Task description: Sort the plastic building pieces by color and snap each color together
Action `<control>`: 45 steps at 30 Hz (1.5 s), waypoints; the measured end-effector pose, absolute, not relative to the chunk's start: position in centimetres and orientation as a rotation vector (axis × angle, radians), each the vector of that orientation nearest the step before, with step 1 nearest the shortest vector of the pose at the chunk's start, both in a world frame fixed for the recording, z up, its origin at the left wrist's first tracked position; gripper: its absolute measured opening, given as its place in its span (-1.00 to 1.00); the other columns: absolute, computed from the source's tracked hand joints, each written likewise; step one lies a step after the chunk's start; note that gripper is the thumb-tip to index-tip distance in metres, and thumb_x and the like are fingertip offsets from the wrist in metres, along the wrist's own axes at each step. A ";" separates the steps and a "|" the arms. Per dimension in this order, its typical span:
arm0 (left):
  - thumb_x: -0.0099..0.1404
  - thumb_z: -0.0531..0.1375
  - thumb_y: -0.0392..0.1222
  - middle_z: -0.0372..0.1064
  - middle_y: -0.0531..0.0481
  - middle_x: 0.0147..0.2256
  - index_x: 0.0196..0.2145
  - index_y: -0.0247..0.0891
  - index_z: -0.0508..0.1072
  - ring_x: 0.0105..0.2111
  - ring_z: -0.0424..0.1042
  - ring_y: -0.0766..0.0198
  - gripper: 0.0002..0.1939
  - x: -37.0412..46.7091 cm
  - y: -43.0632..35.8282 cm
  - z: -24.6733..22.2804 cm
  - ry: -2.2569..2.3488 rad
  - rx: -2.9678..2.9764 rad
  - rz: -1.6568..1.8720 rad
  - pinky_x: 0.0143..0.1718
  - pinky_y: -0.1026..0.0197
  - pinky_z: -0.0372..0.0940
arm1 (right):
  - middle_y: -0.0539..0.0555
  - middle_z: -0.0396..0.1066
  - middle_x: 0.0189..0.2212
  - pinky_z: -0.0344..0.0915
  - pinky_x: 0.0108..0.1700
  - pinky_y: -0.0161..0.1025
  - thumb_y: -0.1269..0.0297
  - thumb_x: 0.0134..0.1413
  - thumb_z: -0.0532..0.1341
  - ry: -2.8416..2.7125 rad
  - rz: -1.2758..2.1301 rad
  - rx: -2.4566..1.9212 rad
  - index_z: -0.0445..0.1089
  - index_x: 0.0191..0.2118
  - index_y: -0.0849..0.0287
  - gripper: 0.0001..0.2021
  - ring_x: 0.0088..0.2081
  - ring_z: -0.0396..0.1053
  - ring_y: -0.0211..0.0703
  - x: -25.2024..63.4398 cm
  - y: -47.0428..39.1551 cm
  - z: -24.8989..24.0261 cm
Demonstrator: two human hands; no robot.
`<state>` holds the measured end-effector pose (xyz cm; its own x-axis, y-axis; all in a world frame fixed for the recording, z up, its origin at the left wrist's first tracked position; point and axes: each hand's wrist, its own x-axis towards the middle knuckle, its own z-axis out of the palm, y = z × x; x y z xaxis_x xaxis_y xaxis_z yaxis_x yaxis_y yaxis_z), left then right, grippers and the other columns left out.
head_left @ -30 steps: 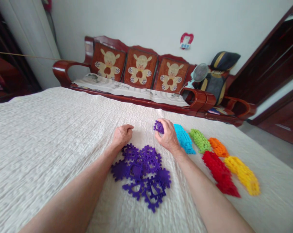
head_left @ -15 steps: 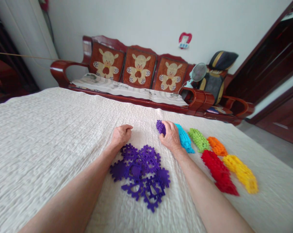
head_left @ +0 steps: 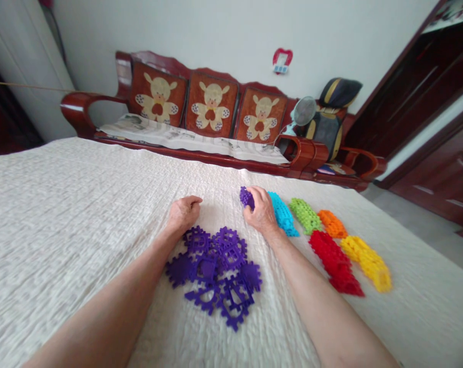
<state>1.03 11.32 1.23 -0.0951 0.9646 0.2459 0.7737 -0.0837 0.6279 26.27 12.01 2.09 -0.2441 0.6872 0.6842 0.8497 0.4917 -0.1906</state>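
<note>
Holding purple toothed-tile stack (head_left: 246,198) on quilt (head_left: 112,189), right hand (head_left: 260,208) clamped, just left of cyan stack (head_left: 282,214). Left hand (head_left: 184,211) curled, fingers together, near loose purple tiles (head_left: 206,268). Held stack likely light, stiff, slip-prone plastic; best squeezed across end tiles.

The right hand (head_left: 260,208) hides part of the purple stack (head_left: 245,197) from us. We cannot see inside the curled left hand (head_left: 184,211). Overlaps in the purple pile (head_left: 206,269) deny us an exact count. The bottom edge cuts off both forearms (head_left: 112,294) and the quilt (head_left: 101,204).
</note>
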 end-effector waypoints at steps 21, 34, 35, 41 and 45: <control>0.26 0.05 -0.26 0.56 0.02 -0.13 -0.12 -0.18 0.59 -0.09 0.50 0.24 -0.65 1.1 11.3 1.1 1.913 1.880 0.968 0.02 0.31 0.31 | -0.09 0.36 -0.63 0.08 -0.50 -0.37 0.19 -0.04 0.24 -2.590 0.924 -1.437 0.44 -0.52 0.18 -0.81 -0.56 0.24 -0.34 23.3 8.8 7.2; 0.25 0.06 -0.29 0.56 0.01 -0.15 -0.13 -0.21 0.59 -0.12 0.51 0.23 -0.66 1.0 11.3 1.2 1.898 1.906 0.992 0.01 0.30 0.32 | 0.00 0.44 -0.51 0.20 -0.39 -0.35 0.29 0.03 0.16 -2.187 0.578 -1.694 0.42 -0.41 0.19 -0.87 -0.44 0.36 -0.24 24.4 10.9 5.2; 0.25 0.06 -0.29 0.56 0.02 -0.15 -0.13 -0.21 0.59 -0.12 0.51 0.23 -0.66 1.0 11.3 1.2 1.898 1.907 0.992 0.01 0.30 0.32 | 0.05 0.47 -0.47 0.22 -0.34 -0.32 0.25 0.06 0.16 -2.220 0.455 -1.749 0.44 -0.39 0.20 -0.84 -0.38 0.40 -0.19 24.1 10.6 5.4; 0.26 0.06 -0.28 0.56 0.03 -0.14 -0.13 -0.20 0.59 -0.10 0.51 0.24 -0.66 1.1 11.3 1.1 1.903 1.910 0.988 0.02 0.30 0.31 | 0.46 0.48 -0.15 0.28 -0.11 -0.09 -0.12 0.13 0.12 -2.191 0.112 -2.144 0.40 -0.03 0.42 -0.39 -0.08 0.46 0.19 20.8 8.3 7.0; 0.26 0.05 -0.29 0.56 0.01 -0.13 -0.13 -0.22 0.59 -0.09 0.50 0.23 -0.65 1.1 11.3 1.0 1.901 1.923 0.984 0.02 0.30 0.31 | 0.44 0.47 -0.11 0.30 -0.09 -0.09 -0.11 0.07 0.17 -2.213 0.114 -2.147 0.37 0.04 0.40 -0.37 -0.04 0.45 0.19 19.2 7.8 6.6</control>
<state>1.05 11.34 1.03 -0.0878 0.9569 0.2768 0.7783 -0.1075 0.6186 19.24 7.85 6.58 -0.0307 0.9995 -0.0112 0.9953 0.0296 -0.0917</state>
